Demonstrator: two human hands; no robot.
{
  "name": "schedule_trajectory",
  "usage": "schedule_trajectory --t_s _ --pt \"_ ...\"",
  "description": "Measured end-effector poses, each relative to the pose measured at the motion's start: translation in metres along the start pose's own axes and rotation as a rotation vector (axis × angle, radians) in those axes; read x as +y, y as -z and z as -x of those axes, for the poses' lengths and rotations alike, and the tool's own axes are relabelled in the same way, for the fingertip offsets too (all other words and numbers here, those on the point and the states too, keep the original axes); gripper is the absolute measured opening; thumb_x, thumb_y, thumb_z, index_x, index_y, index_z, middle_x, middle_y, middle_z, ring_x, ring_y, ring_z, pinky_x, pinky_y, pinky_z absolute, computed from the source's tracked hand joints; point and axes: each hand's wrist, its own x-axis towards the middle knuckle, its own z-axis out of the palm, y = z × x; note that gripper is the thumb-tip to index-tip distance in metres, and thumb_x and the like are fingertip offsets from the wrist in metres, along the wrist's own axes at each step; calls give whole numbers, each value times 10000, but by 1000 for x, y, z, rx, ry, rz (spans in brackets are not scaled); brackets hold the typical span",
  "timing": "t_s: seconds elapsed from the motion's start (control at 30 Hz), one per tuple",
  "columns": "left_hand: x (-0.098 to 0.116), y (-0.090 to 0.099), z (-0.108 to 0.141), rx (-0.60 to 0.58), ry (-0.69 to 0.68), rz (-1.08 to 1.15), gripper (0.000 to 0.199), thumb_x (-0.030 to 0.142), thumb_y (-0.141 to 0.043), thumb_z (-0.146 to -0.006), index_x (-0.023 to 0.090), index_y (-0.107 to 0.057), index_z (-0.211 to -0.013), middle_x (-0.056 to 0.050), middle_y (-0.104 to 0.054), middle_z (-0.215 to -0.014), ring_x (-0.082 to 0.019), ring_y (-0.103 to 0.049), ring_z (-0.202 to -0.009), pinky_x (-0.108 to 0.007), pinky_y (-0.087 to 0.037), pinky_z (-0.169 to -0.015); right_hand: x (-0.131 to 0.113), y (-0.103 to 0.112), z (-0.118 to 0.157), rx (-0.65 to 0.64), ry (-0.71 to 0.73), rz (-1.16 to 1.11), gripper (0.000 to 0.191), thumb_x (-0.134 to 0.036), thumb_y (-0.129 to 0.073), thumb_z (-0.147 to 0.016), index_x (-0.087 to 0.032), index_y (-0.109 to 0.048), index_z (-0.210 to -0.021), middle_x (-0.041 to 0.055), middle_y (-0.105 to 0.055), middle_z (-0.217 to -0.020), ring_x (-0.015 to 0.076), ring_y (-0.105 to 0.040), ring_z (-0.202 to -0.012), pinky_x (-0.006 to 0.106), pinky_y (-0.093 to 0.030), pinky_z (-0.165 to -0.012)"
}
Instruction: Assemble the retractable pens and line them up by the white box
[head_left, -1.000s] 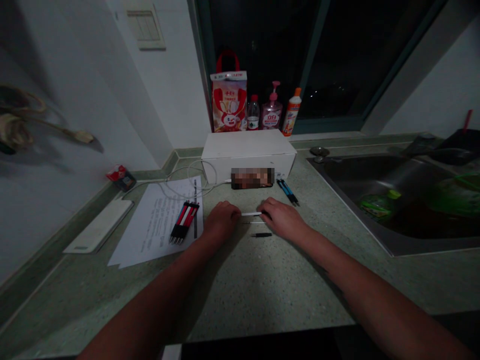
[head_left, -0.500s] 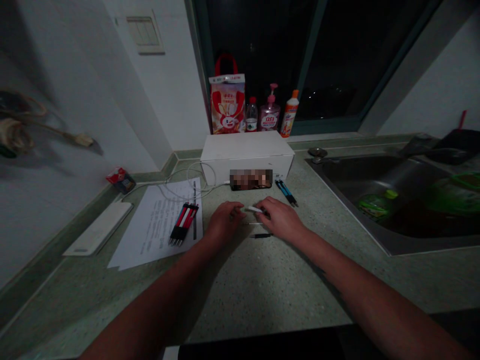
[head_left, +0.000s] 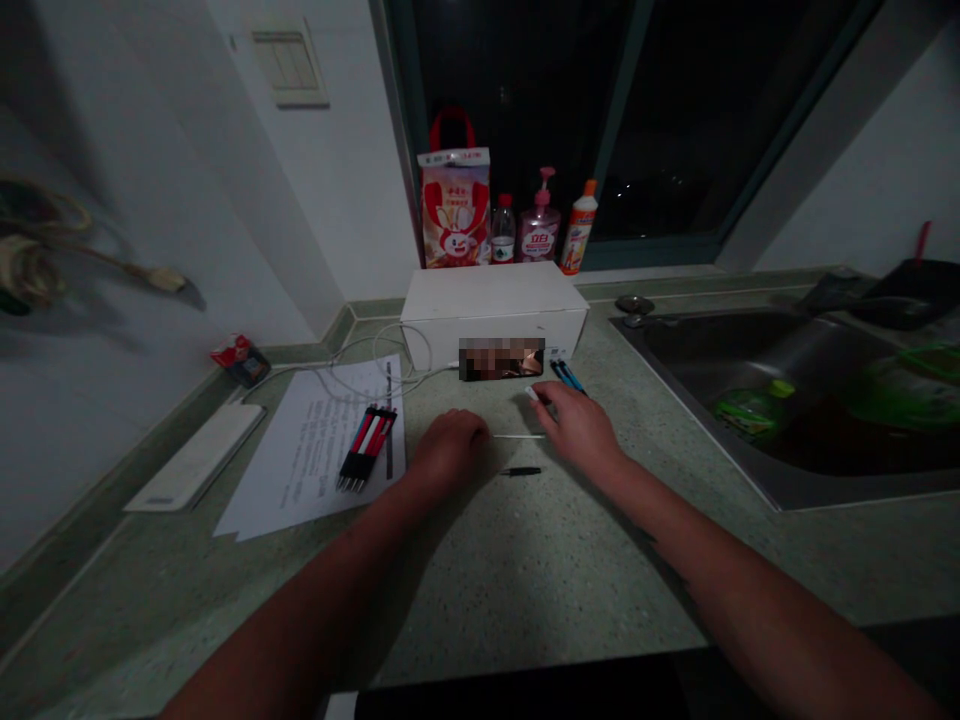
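A white cardboard box [head_left: 491,300] sits at the back of a speckled green table [head_left: 525,590], below a dark window [head_left: 517,90]. On the ledge behind the box stand a red-handled printed bag [head_left: 454,205], a small water bottle [head_left: 503,236], a pink pump bottle [head_left: 538,236] and an orange-capped bottle [head_left: 579,230]. A white cable [head_left: 375,350] curls over printed paper sheets [head_left: 300,450]. A steel sink [head_left: 750,370] is set into the table on the right, green items inside
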Motion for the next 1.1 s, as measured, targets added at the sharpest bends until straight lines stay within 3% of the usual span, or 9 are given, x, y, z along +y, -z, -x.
schedule_trajectory --t_s 0.3,0.5,0.67,0.83,1.0,1.1 --pt "-3 8 4 230 -59 79 330 247 -440 -1051 215 -747 -1167 -70 -746 -1050 -231 -622 -1009 -362 -465 -946 1 4 0 -28 -19 91 265 -236 -514 -1024 -184 -706 -1199 108 -745 -1144 266 -682 -1039 351 -499 -890" --pt "-2 11 5 196 -53 43 342 228 -441 -1043 234 -764 -1154 -67 -747 -1045 -239 -617 -1008 -369 -462 -938 1 3 1 -23 26 87 267 -255 -510 -1029 -215 -724 -1184 92 -745 -1112 255 -674 -1004 360 -498 -879" --pt "-2 10 5 227 -83 -12 324 196 -467 -1026 245 -768 -1135 -66 -729 -1024 -236 -604 -1004 -375 -460 -916 -3 7 -1 -101 135 116 259 -233 -529 -1031 -214 -756 -1155 103 -730 -1095 260 -643 -1046 373 -469 -936" --pt "-3 2 4 181 -121 15 282 206 -500 -1018 238 -760 -1123 -64 -743 -1024 -243 -625 -1002 -408 -471 -951 -10 2 1 -172 242 92 252 -260 -532 -1042 -226 -759 -1146 94 -734 -1094 254 -635 -1054 376 -455 -950" --pt "2 2 7 429 -55 35 409 307 -618 -984 196 -604 -1377 -142 -643 -1382 -309 -545 -1298 -484 -409 -1140 -10 3 3 -125 130 99 382 -173 -465 -1028 -203 -641 -1365 108 -727 -1186 253 -669 -1035 361 -485 -904" --pt "7 1 10 378 -155 63 332 298 -659 -963 229 -658 -1287 -119 -671 -1328 -289 -573 -1267 -482 -434 -1132 -10 6 3 -90 77 116 492 -136 -457 -999 -205 -546 -1478 122 -709 -1250 261 -675 -1057 353 -495 -887"
